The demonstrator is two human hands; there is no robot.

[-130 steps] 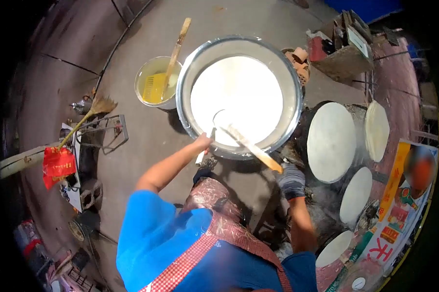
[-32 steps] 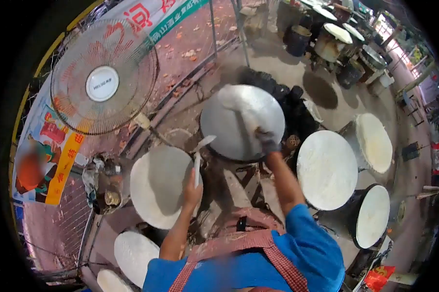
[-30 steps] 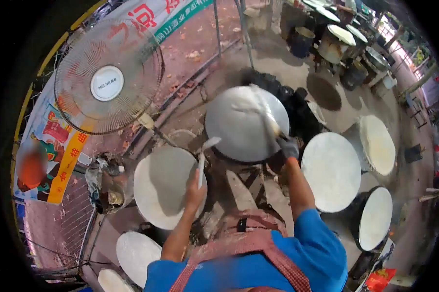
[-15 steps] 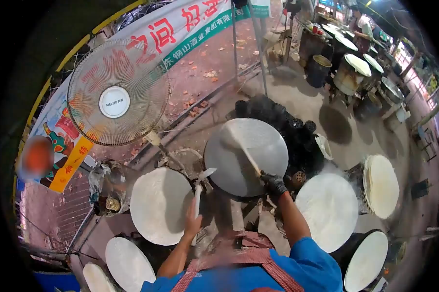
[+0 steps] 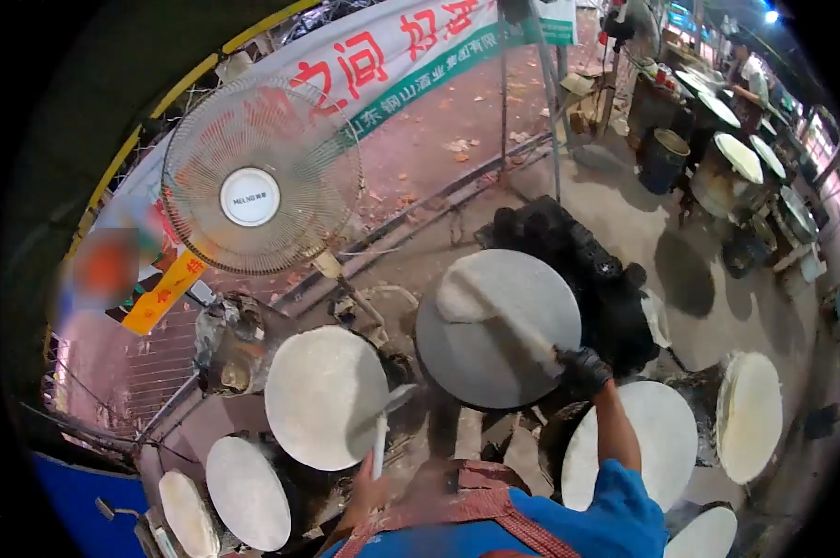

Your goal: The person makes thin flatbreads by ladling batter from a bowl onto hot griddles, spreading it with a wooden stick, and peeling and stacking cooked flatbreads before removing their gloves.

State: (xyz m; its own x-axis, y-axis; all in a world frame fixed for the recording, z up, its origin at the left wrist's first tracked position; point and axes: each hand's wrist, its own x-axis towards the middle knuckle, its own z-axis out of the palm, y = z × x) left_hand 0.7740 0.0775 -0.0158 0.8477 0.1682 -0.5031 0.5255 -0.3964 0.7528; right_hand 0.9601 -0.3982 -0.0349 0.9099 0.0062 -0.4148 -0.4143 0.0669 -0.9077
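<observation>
Across the griddle, a whitish tool.

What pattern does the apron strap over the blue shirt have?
A red-and-white check; it shows best in the head view.

Work yard, seen from above: a wire-caged fan stood at ten o'clock before a red-lettered banner; dark cylindrical briquettes lay heaped on the grey floor toward one o'clock; a bright lamp shone above them.
</observation>
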